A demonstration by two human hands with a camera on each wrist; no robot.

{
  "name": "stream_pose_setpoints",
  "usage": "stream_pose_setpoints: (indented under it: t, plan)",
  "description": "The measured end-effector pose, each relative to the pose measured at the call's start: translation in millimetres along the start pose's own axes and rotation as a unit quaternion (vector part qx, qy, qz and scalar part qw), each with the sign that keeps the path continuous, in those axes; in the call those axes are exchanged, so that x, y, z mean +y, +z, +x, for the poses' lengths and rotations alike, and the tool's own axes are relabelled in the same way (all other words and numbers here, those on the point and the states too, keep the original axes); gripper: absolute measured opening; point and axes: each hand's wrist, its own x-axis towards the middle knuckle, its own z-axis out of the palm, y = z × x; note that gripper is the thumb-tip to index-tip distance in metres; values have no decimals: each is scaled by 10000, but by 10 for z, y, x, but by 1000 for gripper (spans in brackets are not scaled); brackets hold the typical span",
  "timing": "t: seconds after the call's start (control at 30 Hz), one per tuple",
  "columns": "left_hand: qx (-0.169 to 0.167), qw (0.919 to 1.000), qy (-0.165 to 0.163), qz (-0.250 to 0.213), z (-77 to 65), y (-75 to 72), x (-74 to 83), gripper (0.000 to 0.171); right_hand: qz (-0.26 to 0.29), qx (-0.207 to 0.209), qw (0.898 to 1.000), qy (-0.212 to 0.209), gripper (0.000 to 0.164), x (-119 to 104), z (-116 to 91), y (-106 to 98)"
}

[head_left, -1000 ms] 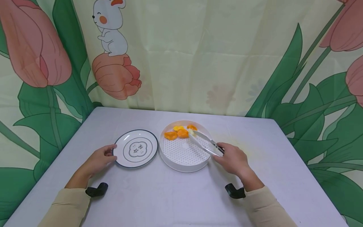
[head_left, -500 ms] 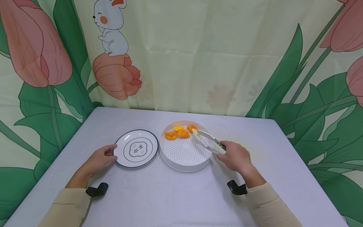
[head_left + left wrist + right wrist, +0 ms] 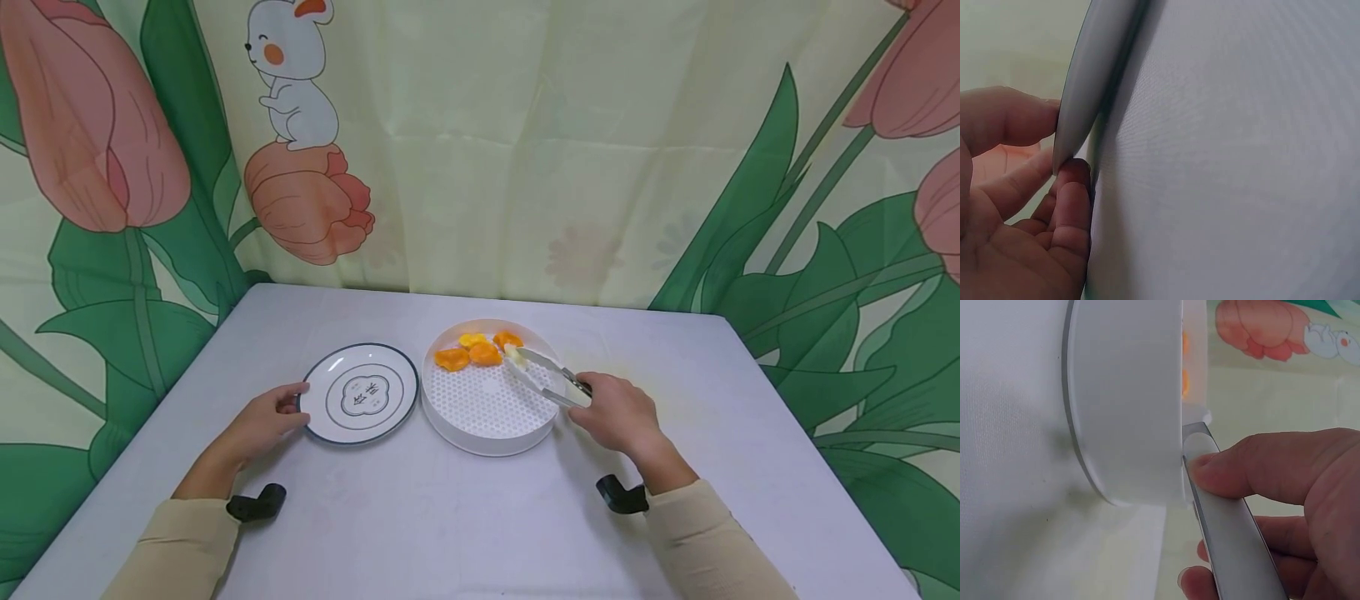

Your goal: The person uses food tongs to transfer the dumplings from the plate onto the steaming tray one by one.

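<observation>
My left hand (image 3: 264,423) pinches the near-left rim of a white plate (image 3: 322,421), thumb above and fingertips beneath, as the left wrist view shows. The plate has a dark blue edge and a printed motif in its middle. In my right hand (image 3: 618,412) are metal tongs (image 3: 1235,544), gripped with the thumb along one arm. Their pale tips hang over the round white perforated tray (image 3: 487,412), right at an orange piece (image 3: 507,339) near its back. Two more orange pieces, an orange piece (image 3: 452,359) and an orange piece (image 3: 485,354), lie farther left beside a yellow piece (image 3: 472,340).
Plate and tray stand side by side on a table with a white cloth (image 3: 465,517). Behind the table hangs a pale curtain (image 3: 480,167) printed with tulips and a rabbit. A black strap device (image 3: 257,502) sits at the left wrist, and another black device (image 3: 622,494) at the right.
The tongs' tips have shifted slightly right over the tray, then a little back left. The right hand moved with them. My left hand and the plate have stayed in place.
</observation>
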Motion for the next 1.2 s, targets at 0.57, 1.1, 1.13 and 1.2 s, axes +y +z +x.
stream_pose_setpoints:
  t: [0.57, 1.1, 1.13, 1.2]
  plan:
    - [2, 10000, -19, -8, -7, 1, -10, 66, 484, 201, 9986, 80, 61, -57, -17, 2]
    - [9, 10000, -65, 2, -11, 3, 21, 66, 1111, 401, 9930, -36, 60, -84, -93, 98]
    - [7, 10000, -65, 3, -11, 4, 22, 66, 1139, 405, 9927, -33, 61, -79, -97, 106]
    - [5, 10000, -49, -1, -8, 5, 20, 66, 1176, 435, 9921, -49, 60, -69, -105, 121]
